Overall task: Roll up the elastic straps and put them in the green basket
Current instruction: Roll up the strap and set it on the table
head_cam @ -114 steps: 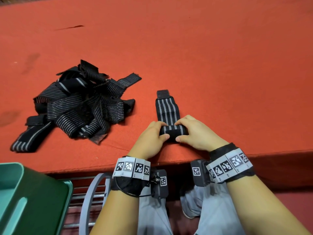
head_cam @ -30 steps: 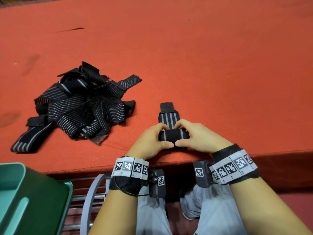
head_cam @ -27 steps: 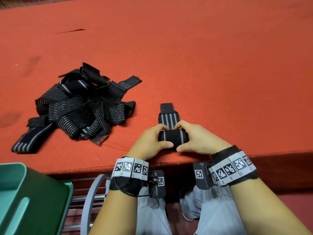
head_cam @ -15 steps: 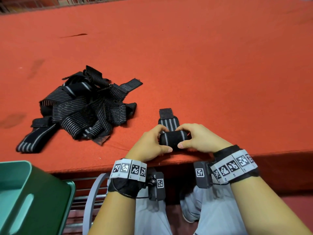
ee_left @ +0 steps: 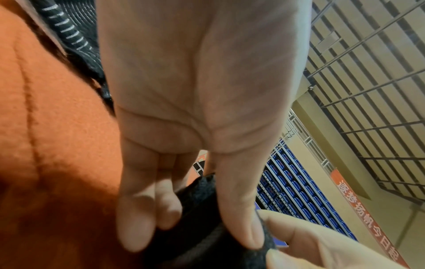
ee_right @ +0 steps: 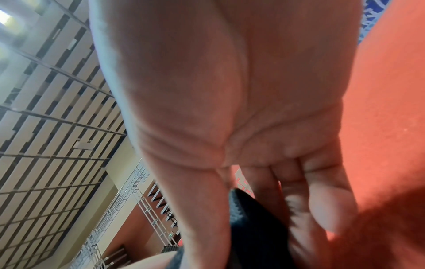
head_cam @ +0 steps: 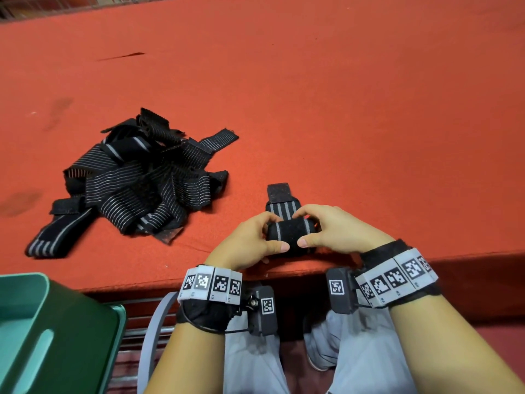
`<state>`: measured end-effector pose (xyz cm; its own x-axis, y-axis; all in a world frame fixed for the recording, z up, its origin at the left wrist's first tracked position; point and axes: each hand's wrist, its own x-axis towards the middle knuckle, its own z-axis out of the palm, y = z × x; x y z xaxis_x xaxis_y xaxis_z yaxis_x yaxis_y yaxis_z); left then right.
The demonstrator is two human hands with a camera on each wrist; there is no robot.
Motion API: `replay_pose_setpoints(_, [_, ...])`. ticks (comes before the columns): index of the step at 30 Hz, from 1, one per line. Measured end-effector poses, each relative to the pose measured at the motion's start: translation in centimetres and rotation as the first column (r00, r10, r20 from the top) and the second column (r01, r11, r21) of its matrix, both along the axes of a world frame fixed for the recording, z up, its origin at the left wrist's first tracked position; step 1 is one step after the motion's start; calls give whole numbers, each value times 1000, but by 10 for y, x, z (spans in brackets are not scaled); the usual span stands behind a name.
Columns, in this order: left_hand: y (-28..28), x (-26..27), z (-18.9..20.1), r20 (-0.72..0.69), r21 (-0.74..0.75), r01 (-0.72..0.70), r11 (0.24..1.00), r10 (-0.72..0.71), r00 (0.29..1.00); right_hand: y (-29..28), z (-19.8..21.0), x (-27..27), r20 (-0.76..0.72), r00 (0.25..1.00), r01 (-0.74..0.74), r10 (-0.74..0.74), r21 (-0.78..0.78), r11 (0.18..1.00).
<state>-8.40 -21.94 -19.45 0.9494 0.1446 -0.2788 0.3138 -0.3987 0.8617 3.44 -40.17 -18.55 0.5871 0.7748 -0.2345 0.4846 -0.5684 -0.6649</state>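
nearest us, at seven o'clock and below the table edge, sits the green basket (head_cam: 85,322), well apart from the work. just past the edge, at six o'clock, our left hand (head_cam: 244,243) and right hand (head_cam: 338,231) pinch the half-rolled strap (head_cam: 289,233) from either end, thumbs on the near side and fingers curled over the top; the wrist views show each thumb pressed onto the dark knit. we judge it light, soft and springy, so the roll will loosen if the squeeze eases; best held at both ends of the cylinder. its roll axis runs three to nine o'clock, while the unrolled tail (head_cam: 279,196) points away to twelve, ending in a plain black tab. farther off, at ten o'clock on the orange table (head_cam: 369,109), lies the heap of loose straps (head_cam: 136,183), unrolled and tangled.
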Motion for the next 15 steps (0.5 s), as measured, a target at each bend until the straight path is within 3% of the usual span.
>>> replay_pose_setpoints(6, [1, 6, 0, 20, 16, -52, 998, 52, 998, 8, -9, 5, -85, 994, 76, -72, 48, 996])
replay_pose_setpoints(10, [7, 11, -5, 6, 17, -79, 997, 79, 997, 14, -14, 9, -26, 995, 96, -95, 16, 995])
replay_pose_setpoints(15, [6, 15, -4, 25, 43, -123, 992, 122, 992, 17, -16, 8, -42, 989, 144, -141, 105, 984])
